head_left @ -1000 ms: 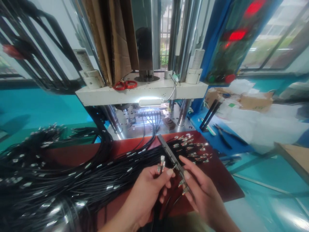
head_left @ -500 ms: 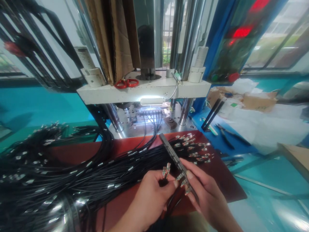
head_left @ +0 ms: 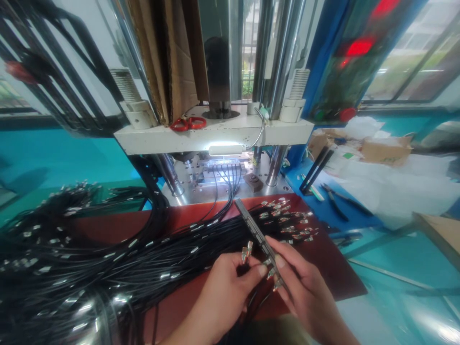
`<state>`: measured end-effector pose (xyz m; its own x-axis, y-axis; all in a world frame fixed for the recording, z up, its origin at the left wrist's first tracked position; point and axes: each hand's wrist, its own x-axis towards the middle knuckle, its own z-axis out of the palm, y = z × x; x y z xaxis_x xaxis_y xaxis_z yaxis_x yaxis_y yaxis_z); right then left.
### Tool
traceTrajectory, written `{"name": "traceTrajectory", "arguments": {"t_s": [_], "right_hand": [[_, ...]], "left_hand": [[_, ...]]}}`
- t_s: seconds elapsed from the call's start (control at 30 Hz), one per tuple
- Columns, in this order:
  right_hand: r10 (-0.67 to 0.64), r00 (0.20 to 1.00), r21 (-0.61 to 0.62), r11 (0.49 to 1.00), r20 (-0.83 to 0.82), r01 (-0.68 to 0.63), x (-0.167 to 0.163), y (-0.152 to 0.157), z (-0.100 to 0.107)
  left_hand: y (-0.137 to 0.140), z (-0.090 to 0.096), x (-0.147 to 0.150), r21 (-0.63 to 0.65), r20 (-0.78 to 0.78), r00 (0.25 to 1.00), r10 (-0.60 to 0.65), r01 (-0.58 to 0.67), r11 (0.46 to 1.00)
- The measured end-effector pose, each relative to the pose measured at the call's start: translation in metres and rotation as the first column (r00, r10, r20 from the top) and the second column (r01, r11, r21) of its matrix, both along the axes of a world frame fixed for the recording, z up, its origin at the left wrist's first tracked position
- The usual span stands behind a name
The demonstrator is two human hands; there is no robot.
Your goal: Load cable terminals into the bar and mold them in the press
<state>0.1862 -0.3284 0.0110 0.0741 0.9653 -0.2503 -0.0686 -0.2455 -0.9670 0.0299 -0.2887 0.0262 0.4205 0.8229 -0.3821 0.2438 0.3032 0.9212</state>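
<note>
My right hand (head_left: 309, 286) grips a long, dark metal bar (head_left: 250, 226) with slots along it, tilted with its far end up and to the left. Several cable ends with small metal connectors (head_left: 272, 274) sit along the bar's near part. In my left hand (head_left: 230, 290) are black cables whose connector tips (head_left: 247, 252) stick up between thumb and forefinger. The left thumb and a fingertip press a connector against the bar's edge. Behind both hands a thick bundle of black cables (head_left: 172, 249) lies across a reddish-brown board (head_left: 334, 273), its bare connector ends (head_left: 291, 225) pointing right.
A press with a white plate (head_left: 154, 139) stands ahead; several cables run into its lit lower die (head_left: 224, 167). Red-handled scissors (head_left: 189, 124) lie on the plate. Pliers (head_left: 336, 203) rest on a blue surface at right. A red button (head_left: 348, 114) is on the control box.
Both hands and the bar have shifted very slightly. My left thumb has moved a little to the right, closer against the bar. The cables and press look the same.
</note>
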Motion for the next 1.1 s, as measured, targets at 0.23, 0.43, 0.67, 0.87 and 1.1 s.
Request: {"name": "traceTrajectory", "arguments": {"t_s": [0.23,0.43,0.67,0.87,1.1], "right_hand": [[-0.038,0.993,0.106,0.994,0.109,0.026,-0.004,0.000,-0.003],[-0.078,0.996,0.043,0.996,0.036,0.076,-0.008,0.001,-0.002],[-0.010,1.000,0.019,1.000,0.024,0.009,-0.002,0.001,0.008],[-0.047,0.999,0.030,0.999,0.027,0.046,-0.003,0.001,0.006],[-0.015,1.000,0.006,1.000,0.009,0.015,-0.001,0.001,0.005]], "left_hand": [[0.003,0.003,0.005,0.077,0.022,0.999,0.039,-0.040,0.996],[0.001,0.009,0.002,0.120,0.019,1.000,0.003,-0.005,0.993],[-0.009,0.010,0.001,0.400,-0.135,0.986,0.102,-0.040,0.915],[-0.010,0.008,0.003,0.488,-0.189,0.979,0.081,0.022,0.873],[-0.009,0.007,0.003,0.487,-0.224,0.971,0.079,0.041,0.872]]}}
